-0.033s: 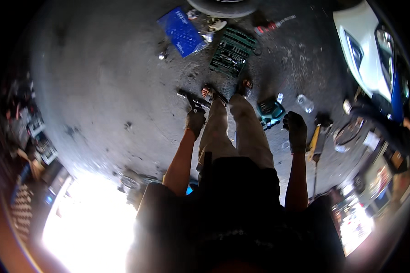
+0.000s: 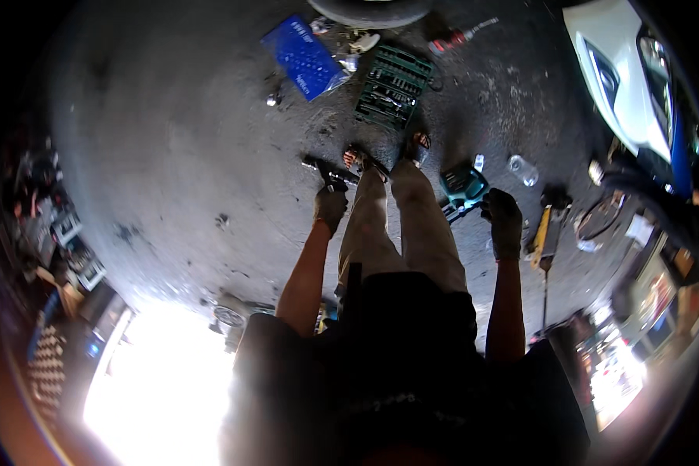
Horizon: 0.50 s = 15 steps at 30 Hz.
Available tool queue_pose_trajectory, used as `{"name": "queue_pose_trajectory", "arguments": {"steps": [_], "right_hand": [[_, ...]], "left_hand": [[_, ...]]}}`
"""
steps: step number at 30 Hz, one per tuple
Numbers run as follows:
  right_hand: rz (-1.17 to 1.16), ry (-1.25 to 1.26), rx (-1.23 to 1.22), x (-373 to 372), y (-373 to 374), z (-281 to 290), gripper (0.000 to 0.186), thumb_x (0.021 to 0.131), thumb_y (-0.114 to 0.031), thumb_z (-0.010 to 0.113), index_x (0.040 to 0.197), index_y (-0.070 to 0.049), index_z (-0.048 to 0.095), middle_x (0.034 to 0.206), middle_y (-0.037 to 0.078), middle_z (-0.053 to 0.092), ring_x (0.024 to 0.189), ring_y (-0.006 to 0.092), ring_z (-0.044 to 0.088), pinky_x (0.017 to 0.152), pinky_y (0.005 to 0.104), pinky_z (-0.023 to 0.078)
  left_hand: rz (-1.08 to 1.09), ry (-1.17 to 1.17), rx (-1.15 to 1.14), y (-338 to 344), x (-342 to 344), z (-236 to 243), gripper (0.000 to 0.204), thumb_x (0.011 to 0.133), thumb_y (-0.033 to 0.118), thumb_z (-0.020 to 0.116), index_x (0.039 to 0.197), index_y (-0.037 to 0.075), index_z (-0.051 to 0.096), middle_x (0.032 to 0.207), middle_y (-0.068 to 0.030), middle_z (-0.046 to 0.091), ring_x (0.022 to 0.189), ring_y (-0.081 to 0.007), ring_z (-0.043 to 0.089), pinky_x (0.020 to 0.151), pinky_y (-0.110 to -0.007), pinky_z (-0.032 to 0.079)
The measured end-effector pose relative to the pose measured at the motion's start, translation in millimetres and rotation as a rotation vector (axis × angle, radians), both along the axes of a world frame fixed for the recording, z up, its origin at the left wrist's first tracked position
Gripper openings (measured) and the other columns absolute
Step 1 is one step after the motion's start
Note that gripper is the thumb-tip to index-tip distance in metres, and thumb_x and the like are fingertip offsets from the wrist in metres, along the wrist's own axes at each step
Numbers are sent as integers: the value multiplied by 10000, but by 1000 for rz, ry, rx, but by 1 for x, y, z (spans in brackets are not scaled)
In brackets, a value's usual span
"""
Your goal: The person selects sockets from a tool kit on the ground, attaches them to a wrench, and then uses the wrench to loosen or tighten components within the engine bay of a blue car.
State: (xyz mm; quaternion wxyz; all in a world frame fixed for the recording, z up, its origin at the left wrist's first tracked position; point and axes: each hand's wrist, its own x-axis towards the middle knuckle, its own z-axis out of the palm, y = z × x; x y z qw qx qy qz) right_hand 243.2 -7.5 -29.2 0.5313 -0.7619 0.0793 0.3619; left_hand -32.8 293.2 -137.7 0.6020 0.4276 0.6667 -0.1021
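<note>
My left hand point(image 2: 331, 208), in a dark work glove, hangs beside my left leg, closed round the handle of a dark gun-shaped impact wrench point(image 2: 330, 169). The wrench lies crosswise in view, its silver nose toward the left and its other end near my left foot. My right hand point(image 2: 502, 221), also gloved, is out to the right of my legs with its fingers curled in; whether anything is inside them cannot be made out. Just beyond it, on the floor, rests a teal and black machine point(image 2: 464, 185). An opened green socket set case point(image 2: 396, 87) lies in front of my feet.
A blue flat box point(image 2: 305, 58) and a tyre point(image 2: 373, 11) are ahead, with a red long-shafted tool point(image 2: 450, 41) near them. To the right are a clear bottle point(image 2: 523, 171), a yellow floor jack point(image 2: 547, 225) and a white car point(image 2: 617, 70). Clutter point(image 2: 66, 225) lines the left side.
My view has shifted slightly, so floor items ahead sit a little higher and things at the right a little further right. Both hands keep nearly the same pose; the left still grips the impact wrench.
</note>
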Motion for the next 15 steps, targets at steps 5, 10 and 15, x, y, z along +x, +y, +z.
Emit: {"name": "queue_pose_trajectory", "arguments": {"steps": [5, 10, 15], "right_hand": [[-103, 188, 67, -2, -31, -156, 262, 995, -233, 648, 1149, -24, 689, 967, 54, 723, 804, 143, 688, 719, 294, 576], [638, -284, -91, 30, -15, -440, 288, 971, -217, 586, 1094, 4, 723, 986, 147, 746, 907, 280, 718, 845, 398, 546], [883, -719, -163, 80, 53, -650, 136, 1004, -141, 573, 965, -44, 660, 814, 174, 650, 700, 342, 646, 666, 466, 552]], "left_hand": [[-268, -197, -115, 31, 71, -152, 260, 886, 61, 563, 1145, 47, 575, 747, -87, 616, 575, -184, 612, 480, -370, 485], [-222, -130, -71, 46, 145, -373, 66, 909, 82, 609, 969, 80, 580, 691, -57, 577, 490, -170, 540, 445, -327, 433], [-453, -179, 108, 59, 266, -516, 787, 920, 309, 775, 1552, 248, 309, 760, -8, 554, 529, -86, 494, 465, -275, 428]]}}
